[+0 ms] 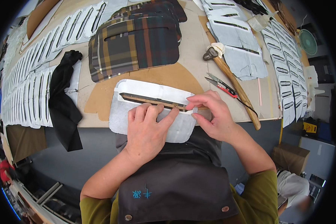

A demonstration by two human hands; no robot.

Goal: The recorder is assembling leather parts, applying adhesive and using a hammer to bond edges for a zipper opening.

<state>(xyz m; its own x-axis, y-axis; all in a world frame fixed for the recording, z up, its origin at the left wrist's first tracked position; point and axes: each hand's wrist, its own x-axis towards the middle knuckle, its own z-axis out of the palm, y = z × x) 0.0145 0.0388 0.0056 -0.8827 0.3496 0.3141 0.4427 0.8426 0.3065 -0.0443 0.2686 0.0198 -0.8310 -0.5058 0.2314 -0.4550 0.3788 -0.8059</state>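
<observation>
A white-backed fabric panel (153,128) with rounded corners lies partly on the table's front edge and partly over my lap. Across it runs a long dark-edged slit (149,99), with brown showing through. My left hand (147,127) presses on the panel just below the slit, fingers bent and spread, thumb apart. At the slit's right end, my right hand (211,114) has its thumb and forefinger at the panel's edge, taking hold of it there. Its other fingers are bent behind the forefinger and partly hidden.
Plaid panels (156,44) are stacked beyond a brown board (100,97). To the right lie a hammer (233,76) and red-handled scissors (222,86). Rows of white slit pieces (30,93) cover the left; black cloth (65,100) hangs over the front edge. A squeeze bottle (258,23) stands far right.
</observation>
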